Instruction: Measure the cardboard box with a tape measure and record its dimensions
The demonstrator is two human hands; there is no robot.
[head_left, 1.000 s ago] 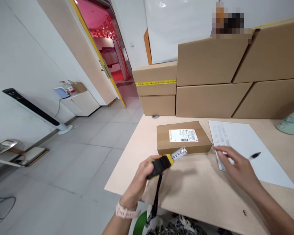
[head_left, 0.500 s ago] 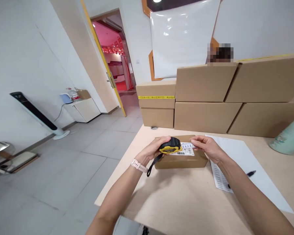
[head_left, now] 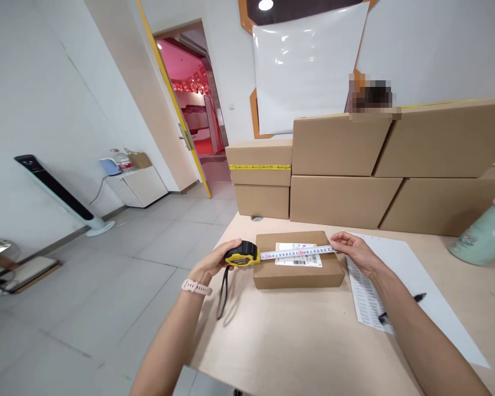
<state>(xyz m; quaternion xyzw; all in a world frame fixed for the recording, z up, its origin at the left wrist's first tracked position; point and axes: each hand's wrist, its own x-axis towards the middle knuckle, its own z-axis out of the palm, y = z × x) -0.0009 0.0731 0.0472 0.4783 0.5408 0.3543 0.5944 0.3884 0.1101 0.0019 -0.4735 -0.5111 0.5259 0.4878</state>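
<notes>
A pale pink, flat, rubber-looking wrist strap [head_left: 196, 287] with small slots circles the wrist of the bare left hand [head_left: 216, 263]. The right hand [head_left: 357, 253] is bare, wrist included, and both forearms [head_left: 429, 330] show uncovered.

Counts: 2 hands (left hand [head_left: 218, 260], right hand [head_left: 358, 255]), 1 tape measure [head_left: 241, 253], 1 wristband [head_left: 196, 287], 1 table [head_left: 280, 335], 1 small box [head_left: 299, 279], 1 label [head_left: 299, 263], 1 pen [head_left: 419, 298], 1 tumbler [head_left: 480, 237]. Paper [head_left: 433, 316]: can't tell sheet count. Big cartons [head_left: 340, 201]: at least 6. Background: 1 tower fan [head_left: 60, 187], 1 cabinet [head_left: 139, 188], 1 bottle [head_left: 124, 161], 1 bag [head_left: 139, 160], 1 door [head_left: 166, 77].
</notes>
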